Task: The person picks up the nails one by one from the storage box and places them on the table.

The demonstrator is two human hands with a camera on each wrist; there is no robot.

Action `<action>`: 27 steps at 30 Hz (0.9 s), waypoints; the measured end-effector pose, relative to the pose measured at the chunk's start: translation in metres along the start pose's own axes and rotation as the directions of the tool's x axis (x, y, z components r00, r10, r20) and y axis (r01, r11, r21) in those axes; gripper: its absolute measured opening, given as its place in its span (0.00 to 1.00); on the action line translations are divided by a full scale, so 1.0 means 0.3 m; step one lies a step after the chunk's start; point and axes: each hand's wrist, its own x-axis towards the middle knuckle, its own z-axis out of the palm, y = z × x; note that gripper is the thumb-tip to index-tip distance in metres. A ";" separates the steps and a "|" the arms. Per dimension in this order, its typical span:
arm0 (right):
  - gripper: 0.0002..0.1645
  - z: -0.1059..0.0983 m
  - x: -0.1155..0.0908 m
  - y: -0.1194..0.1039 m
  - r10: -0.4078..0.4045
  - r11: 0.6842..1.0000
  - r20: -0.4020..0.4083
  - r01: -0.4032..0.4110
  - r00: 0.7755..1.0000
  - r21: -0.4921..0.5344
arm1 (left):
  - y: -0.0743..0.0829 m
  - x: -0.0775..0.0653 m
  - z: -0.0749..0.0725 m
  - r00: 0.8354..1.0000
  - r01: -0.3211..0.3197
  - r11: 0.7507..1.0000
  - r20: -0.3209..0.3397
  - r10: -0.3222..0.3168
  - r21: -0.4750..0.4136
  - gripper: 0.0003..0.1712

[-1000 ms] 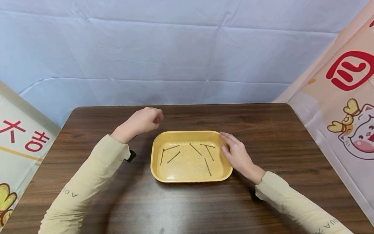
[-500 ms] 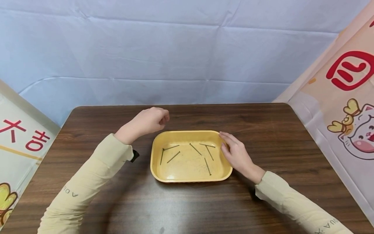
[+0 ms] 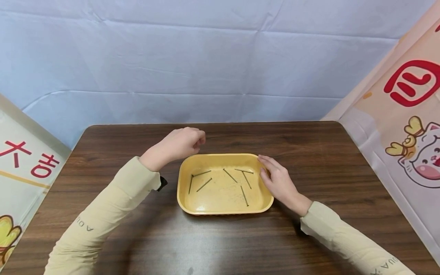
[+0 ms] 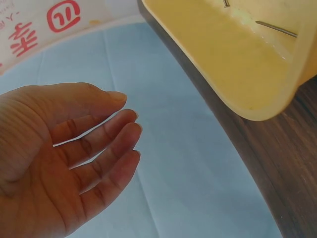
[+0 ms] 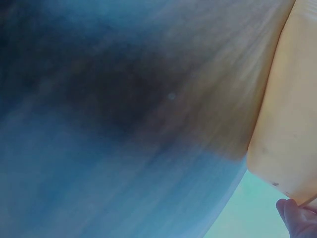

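Several thin metal nails (image 3: pixel 204 185) lie scattered on the floor of a yellow plastic tray (image 3: pixel 220 209) in the middle of the table. My left hand (image 3: pixel 183 143) hovers beyond the tray's far left corner, fingers loosely bent and thumb apart from them. In the left wrist view that left hand (image 4: pixel 84 148) holds nothing, and a nail (image 4: pixel 277 29) shows inside the tray (image 4: pixel 247 106). At the tray's right side, my right hand (image 3: pixel 278 181) holds the rim, thumb at the inner edge and fingers along the outside. Its fingertips (image 5: pixel 293 214) show at the tray corner in the right wrist view.
The dark wood table (image 3: pixel 337 168) spreads around the tray on all sides. A pale blue cloth (image 3: pixel 206 68) hangs behind its far edge. Printed panels with red characters and cartoon figures stand at the left (image 3: pixel 29 168) and right (image 3: pixel 409 114).
My left hand has moved to the right along the tray's far left corner, its fingers still loosely bent. The right hand, tray and nails have stayed in place.
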 end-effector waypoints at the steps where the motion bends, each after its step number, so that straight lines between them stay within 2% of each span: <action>1: 0.19 0.000 0.000 0.000 -0.001 1.000 0.000 0.001 1.000 0.000 | 0.003 0.002 0.001 1.000 -0.004 1.000 -0.002 0.004 0.004 0.10; 13: 0.19 0.000 -0.005 0.001 0.002 1.000 0.002 -0.002 1.000 0.007 | 0.046 0.013 -0.005 0.998 -0.060 0.997 -0.013 0.061 0.054 0.08; 21: 0.19 0.001 -0.005 0.002 -0.003 1.000 0.001 0.003 1.000 0.001 | 0.073 0.023 -0.010 0.997 -0.073 0.995 0.015 0.072 0.063 0.08; 27: 0.19 0.000 0.000 0.000 -0.007 1.000 0.001 0.007 1.000 -0.003 | 0.089 0.034 -0.007 0.995 -0.101 0.992 0.012 0.100 0.081 0.08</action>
